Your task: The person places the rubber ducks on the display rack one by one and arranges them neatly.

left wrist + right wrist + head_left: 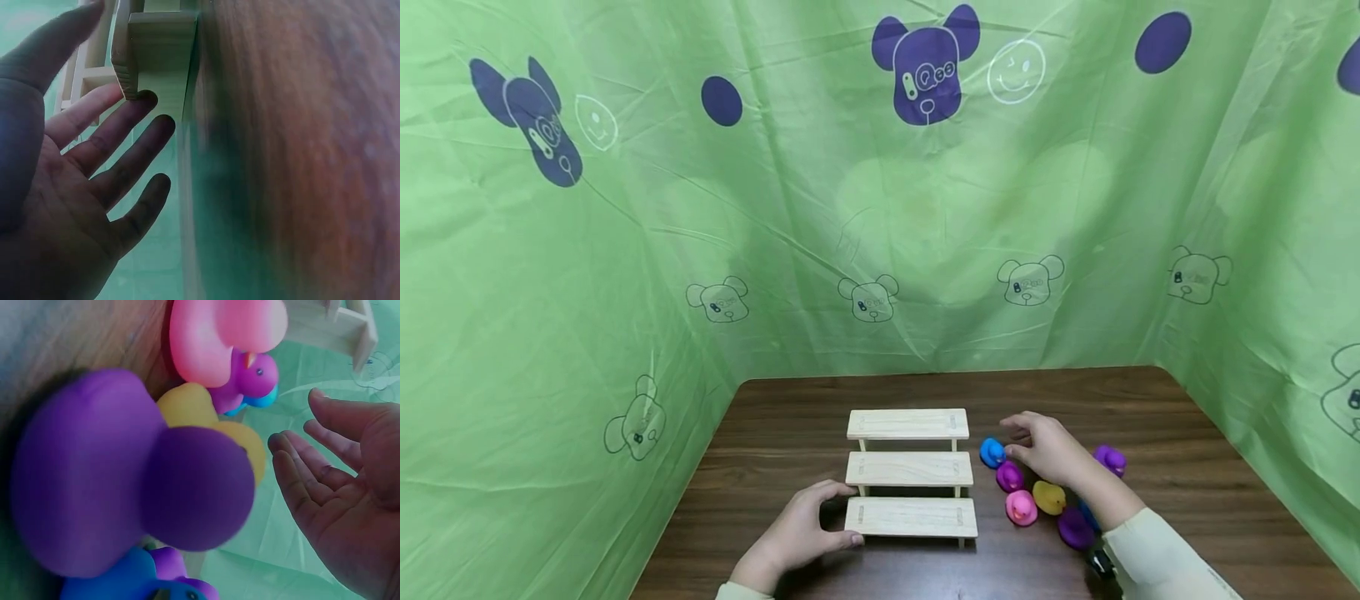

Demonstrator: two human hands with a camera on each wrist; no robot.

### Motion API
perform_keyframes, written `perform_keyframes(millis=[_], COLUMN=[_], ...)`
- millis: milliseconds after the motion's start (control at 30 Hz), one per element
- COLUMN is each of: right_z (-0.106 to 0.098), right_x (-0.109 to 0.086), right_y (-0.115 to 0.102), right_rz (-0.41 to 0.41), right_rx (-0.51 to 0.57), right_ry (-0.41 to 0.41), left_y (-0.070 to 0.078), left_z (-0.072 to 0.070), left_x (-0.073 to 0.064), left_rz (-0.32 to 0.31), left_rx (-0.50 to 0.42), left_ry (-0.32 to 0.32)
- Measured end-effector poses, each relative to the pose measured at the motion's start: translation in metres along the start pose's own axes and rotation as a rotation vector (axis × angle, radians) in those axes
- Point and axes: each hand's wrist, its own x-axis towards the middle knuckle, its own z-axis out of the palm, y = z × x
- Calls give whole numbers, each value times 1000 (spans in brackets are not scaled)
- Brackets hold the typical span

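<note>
A three-step wooden stand (912,517) sits on the table, its pale boards rising toward the back. My left hand (808,527) is at the left end of the lowest board, thumb by the front corner and forefinger by the rear one. In the left wrist view, its fingers (140,147) are spread and nearly straight, fingertips right at the board's end. Above a group of rubber ducks hovers my right hand (1048,450), fingers relaxed and holding nothing. Nearest to it are a light blue duck (992,452), a magenta duck (1010,477) and a yellow duck (1049,497).
A pink duck (1021,507) and a dark purple duck (1076,528) lie closer to the front. Another purple duck (1109,460) stands beyond my right forearm, which partly hides a darker blue duck (1088,515). Green curtains (925,208) surround the brown table (760,433).
</note>
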Motion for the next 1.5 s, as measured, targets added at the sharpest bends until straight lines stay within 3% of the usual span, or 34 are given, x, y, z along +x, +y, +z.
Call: perform_keyframes(millis=[300,667,967,1233,1500], right_z=[8,20,24,21,3], right_x=[15,20,21,19,26], right_y=[3,1,2,0,-20], right_rz=[112,106,95,44,28], right_rx=[-29,-12,-120,-231,-127], right_ry=[-63,-101,-81,16,135], left_y=[-7,-13,-17,-20,-21], left_z=[5,7,7,7,6], left_x=[2,2,3,3,3], left_rz=[-28,-78,-93,-101,-106], left_rx=[-81,-139,-168,-172,-167], left_ry=[2,-12,-14,-21,-20])
